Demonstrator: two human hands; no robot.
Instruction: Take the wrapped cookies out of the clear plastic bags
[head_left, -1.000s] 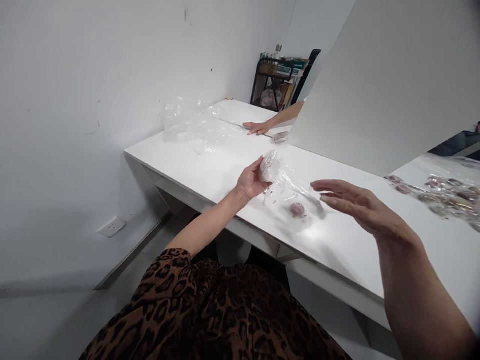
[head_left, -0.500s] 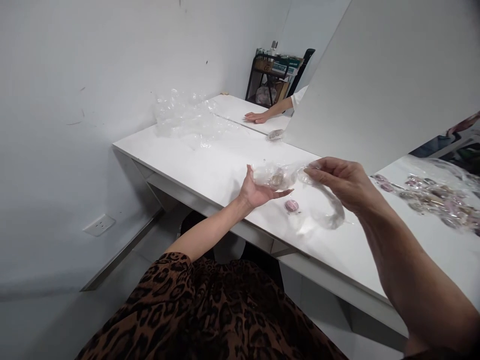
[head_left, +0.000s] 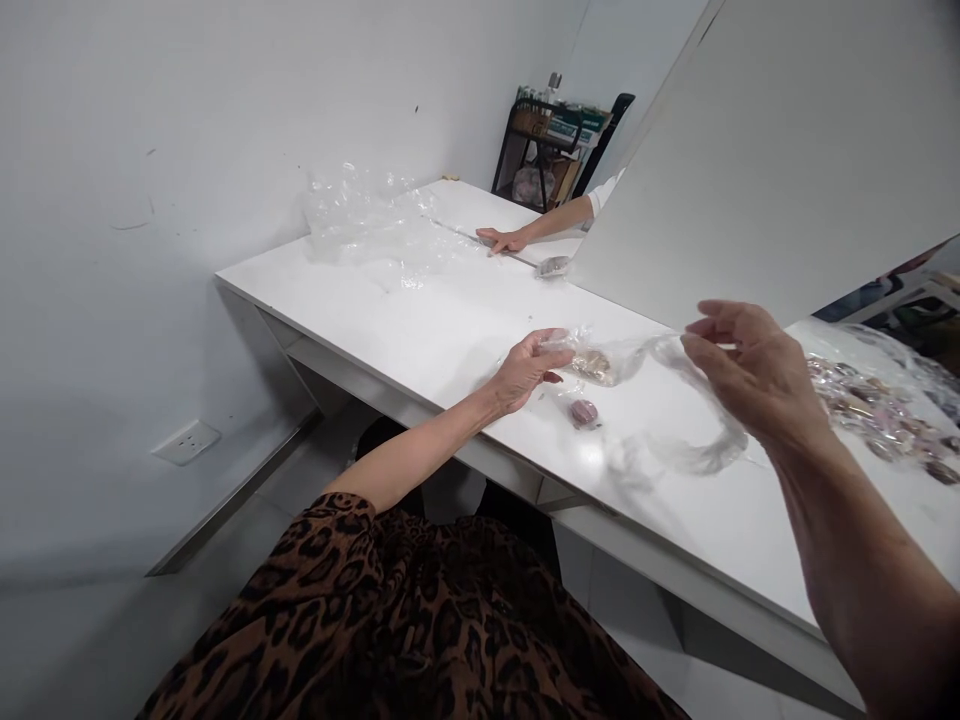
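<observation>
My left hand [head_left: 525, 370] is closed on one end of a clear plastic bag [head_left: 619, 365]. Inside the bag sits a small beige-gold item [head_left: 592, 366], its kind unclear through the film. My right hand [head_left: 750, 375], thumb and fingers pinched, grips the far end of the stretched plastic. From there a twisted length of clear film [head_left: 712, 458] curves down onto the white table [head_left: 420, 340]. Just below my left hand lies a small round pinkish item in clear wrapping [head_left: 583, 413].
Several wrapped small items [head_left: 877, 405] are heaped at the right. Crumpled clear plastic [head_left: 367, 225] lies by the wall. Another wrapped item [head_left: 553, 267] rests near the upright white panel [head_left: 712, 180]. Beyond it, another person's hand [head_left: 502, 240] touches the table. A black cart [head_left: 544, 150] stands behind.
My right hand has moved right, drawing the plastic out. My left hand has gone from spread fingers to closed on the bag. The other person's hand has shifted slightly left.
</observation>
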